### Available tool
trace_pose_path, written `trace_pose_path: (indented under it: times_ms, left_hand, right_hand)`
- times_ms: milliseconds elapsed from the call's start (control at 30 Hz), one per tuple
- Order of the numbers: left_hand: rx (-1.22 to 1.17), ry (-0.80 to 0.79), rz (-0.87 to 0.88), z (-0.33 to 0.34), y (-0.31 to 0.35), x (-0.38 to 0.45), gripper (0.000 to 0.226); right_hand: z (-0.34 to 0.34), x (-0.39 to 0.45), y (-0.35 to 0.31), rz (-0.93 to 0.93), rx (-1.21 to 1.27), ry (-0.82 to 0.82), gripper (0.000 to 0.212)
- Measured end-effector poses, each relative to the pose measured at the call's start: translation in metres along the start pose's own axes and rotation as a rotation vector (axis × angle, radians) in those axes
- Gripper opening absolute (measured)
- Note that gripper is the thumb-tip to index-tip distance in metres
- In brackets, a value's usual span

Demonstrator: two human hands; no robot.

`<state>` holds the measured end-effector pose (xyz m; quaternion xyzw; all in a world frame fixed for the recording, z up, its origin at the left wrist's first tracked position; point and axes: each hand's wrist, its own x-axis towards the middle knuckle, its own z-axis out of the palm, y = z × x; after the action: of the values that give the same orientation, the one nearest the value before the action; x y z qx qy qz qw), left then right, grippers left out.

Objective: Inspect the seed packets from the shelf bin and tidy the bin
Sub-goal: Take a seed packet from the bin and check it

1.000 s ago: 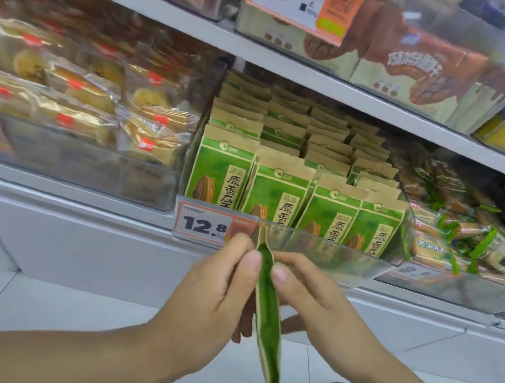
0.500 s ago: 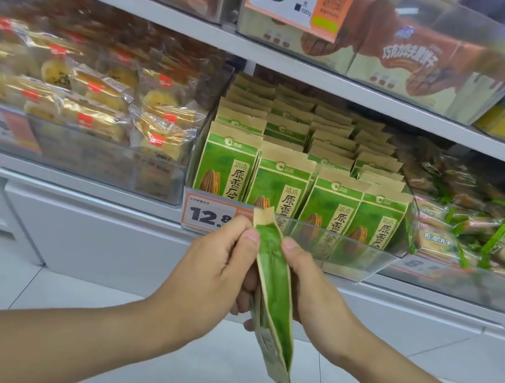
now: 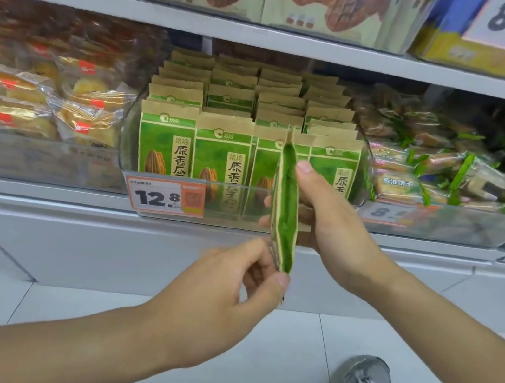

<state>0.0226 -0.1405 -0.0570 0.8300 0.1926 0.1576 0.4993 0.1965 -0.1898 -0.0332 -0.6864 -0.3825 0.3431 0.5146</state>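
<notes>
One green sunflower seed packet (image 3: 286, 210) is held edge-on in front of the clear shelf bin (image 3: 179, 182), its gusset toward the camera, apparently for a check of side and seam. The right hand (image 3: 333, 218) grips its upper half, thumb on the near face, fingers behind. The left hand (image 3: 228, 287) pinches the bottom corner. Both sets of fingers are closed on the packet. Remaining packets (image 3: 165, 143) stand in rows, filling the bin. The bin's front lip sits just behind the packet; there is free room toward the floor (image 3: 247, 374).
</notes>
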Motion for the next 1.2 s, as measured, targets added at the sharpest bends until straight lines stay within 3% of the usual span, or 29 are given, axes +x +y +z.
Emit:
trace_pose_path:
  times_ms: [200, 333, 400, 733, 967, 1133, 1200]
  left_hand:
    - [-0.045, -0.04, 0.018, 0.005, -0.001, 0.006, 0.012]
    - [-0.054, -0.021, 0.093, -0.002, -0.001, 0.01, 0.016]
    - [-0.053, -0.005, 0.111, -0.009, 0.0, 0.012, 0.021]
    - [0.043, -0.028, 0.158, -0.02, -0.004, 0.01, 0.021]
    - [-0.108, -0.138, 0.043, -0.028, -0.01, 0.011, 0.006]
    - [-0.361, -0.009, -0.122, -0.037, -0.009, 0.015, 0.059]
    - [-0.414, 0.057, -0.138, -0.035, -0.006, 0.016, 0.062]
  right_hand:
    - [-0.011, -0.002, -0.001, 0.002, 0.173, -0.17, 0.059]
    - [-0.034, -0.002, 0.001, 0.005, 0.147, -0.342, 0.101]
    - [-0.041, -0.002, 0.004, -0.02, 0.074, -0.414, 0.111]
    - [-0.033, -0.001, 0.01, -0.031, 0.255, -0.524, 0.11]
    - [-0.029, 0.001, 0.014, -0.037, 0.256, -0.553, 0.111]
    - [-0.02, -0.002, 0.013, -0.068, 0.168, -0.462, 0.115]
    - [-0.013, -0.003, 0.013, -0.105, 0.01, -0.373, 0.12]
